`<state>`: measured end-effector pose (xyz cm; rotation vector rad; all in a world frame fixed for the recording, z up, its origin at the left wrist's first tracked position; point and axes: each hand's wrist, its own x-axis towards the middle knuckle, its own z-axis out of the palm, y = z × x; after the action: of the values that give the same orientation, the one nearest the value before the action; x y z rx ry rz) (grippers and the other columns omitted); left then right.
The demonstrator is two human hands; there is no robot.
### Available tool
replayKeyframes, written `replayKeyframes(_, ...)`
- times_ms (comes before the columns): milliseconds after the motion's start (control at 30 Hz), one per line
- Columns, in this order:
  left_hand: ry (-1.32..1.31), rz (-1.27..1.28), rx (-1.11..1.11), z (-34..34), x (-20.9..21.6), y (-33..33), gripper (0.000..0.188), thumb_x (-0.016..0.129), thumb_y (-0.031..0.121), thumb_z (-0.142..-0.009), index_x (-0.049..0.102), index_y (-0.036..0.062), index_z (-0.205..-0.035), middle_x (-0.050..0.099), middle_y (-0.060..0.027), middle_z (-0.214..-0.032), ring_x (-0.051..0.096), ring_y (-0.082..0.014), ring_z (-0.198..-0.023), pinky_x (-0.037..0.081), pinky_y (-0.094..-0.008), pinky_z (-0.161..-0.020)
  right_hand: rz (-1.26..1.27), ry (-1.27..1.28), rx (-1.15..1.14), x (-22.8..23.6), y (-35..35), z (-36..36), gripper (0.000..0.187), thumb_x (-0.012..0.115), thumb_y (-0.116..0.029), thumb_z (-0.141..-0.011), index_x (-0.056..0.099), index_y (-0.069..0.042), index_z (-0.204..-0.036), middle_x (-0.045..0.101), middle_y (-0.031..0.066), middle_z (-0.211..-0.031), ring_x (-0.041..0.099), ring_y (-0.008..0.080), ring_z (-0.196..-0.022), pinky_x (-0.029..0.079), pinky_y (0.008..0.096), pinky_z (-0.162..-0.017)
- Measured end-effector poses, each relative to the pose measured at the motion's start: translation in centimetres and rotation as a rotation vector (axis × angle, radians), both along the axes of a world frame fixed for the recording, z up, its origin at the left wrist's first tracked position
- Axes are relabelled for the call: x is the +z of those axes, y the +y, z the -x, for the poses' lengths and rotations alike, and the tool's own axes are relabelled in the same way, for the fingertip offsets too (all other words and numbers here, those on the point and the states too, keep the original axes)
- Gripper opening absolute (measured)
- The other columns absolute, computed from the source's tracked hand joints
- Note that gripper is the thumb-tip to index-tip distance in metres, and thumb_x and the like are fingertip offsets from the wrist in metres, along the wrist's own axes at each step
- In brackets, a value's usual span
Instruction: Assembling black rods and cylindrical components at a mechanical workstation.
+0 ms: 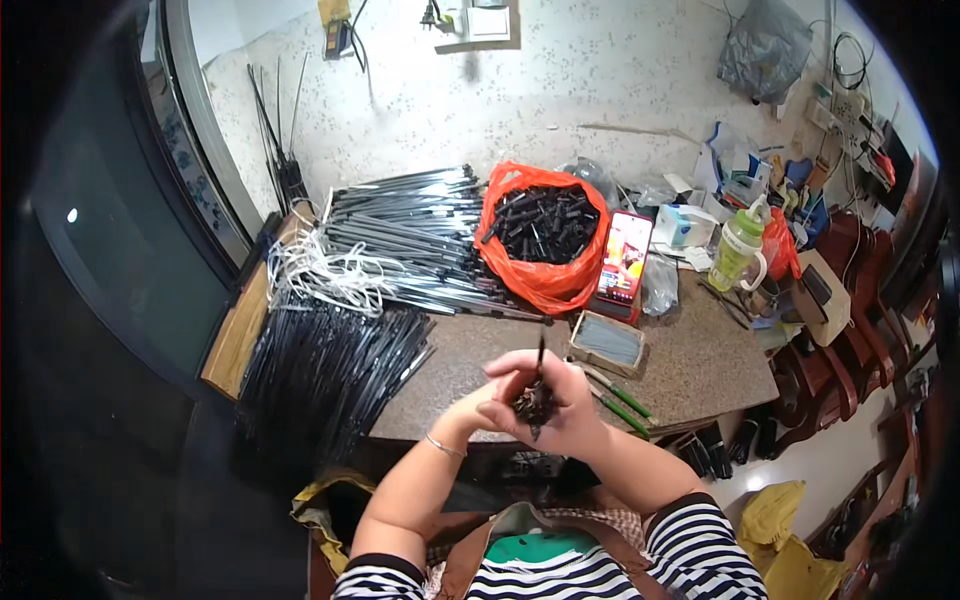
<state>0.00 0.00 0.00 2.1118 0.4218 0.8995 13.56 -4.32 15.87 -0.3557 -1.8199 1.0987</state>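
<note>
My left hand [482,405] and my right hand [572,402] come together above the table's front edge, fingers curled around a small bundle of dark thin pieces [537,402]. One slim dark piece sticks up past the fingertips. The bundle is seen nearly end-on, so its exact kind is unclear. Just beyond the right hand lies a small open box [610,342] of thin grey rods, with green-handled pliers [622,405] beside the right wrist. Farther back stands a red plastic bag [548,285] filled with short black pieces [547,222].
Long grey metal rods [410,235] are piled at the back left, with white strips [325,275] over them and long black strips [330,365] in front. A lit phone [625,258] leans beside the bag. A green bottle [737,250] stands right. Wooden chairs [845,300] are beyond.
</note>
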Motion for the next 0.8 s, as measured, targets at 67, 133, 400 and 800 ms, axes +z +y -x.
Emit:
replayKeyframes(67,0.077,0.196,0.198,0.1,1.2,-1.4,0.050,0.060,0.011,-0.063,0.039,0.0076,-0.108,0.043,-0.0095,-0.105,0.043,-0.0193,-0.095,0.034,-0.0281,-0.081,0.051,0.320,-0.187,-1.4,-0.3,1.4,0.029,0.063,-0.005,-0.063,0.043,-0.002,-0.084,0.047,0.0017,-0.062,0.048,0.0092,-0.060,0.041,0.0238,-0.061)
replayKeyframes(133,-0.049,0.465,0.374,0.3,2.7,-3.7,0.050,0.058,0.003,-0.063,0.038,0.0044,-0.108,0.047,-0.0080,-0.101,0.045,-0.0192,-0.093,0.036,-0.0285,-0.079,0.040,0.374,-0.076,-1.2,0.9,2.1,0.040,0.062,-0.004,-0.064,0.037,-0.003,-0.096,0.048,0.0025,-0.067,0.049,0.0098,-0.060,0.041,0.0229,-0.061)
replayKeyframes(400,-0.420,0.826,0.432,-0.9,-1.1,-13.4,0.016,0.037,0.016,-0.082,0.039,0.0025,-0.091,0.045,-0.0017,-0.068,0.043,-0.0089,-0.061,0.037,-0.0215,-0.057,0.434,0.418,-0.194,-2.3,2.3,3.6,0.033,0.053,-0.010,-0.074,0.036,0.000,-0.101,0.046,0.0039,-0.064,0.045,0.0106,-0.048,0.041,0.0247,-0.050)
replayKeyframes(800,-0.580,1.344,0.191,-0.3,-2.3,-14.3,0.029,0.036,0.026,-0.083,0.042,0.0029,-0.066,0.050,-0.0076,-0.066,0.047,-0.0135,-0.061,0.039,-0.0243,-0.059,0.803,-0.647,-0.159,-14.4,-1.5,-2.8,0.043,0.036,-0.033,-0.081,0.056,0.003,-0.070,0.055,0.0087,-0.059,0.053,0.0139,-0.054,0.042,0.0238,-0.053)
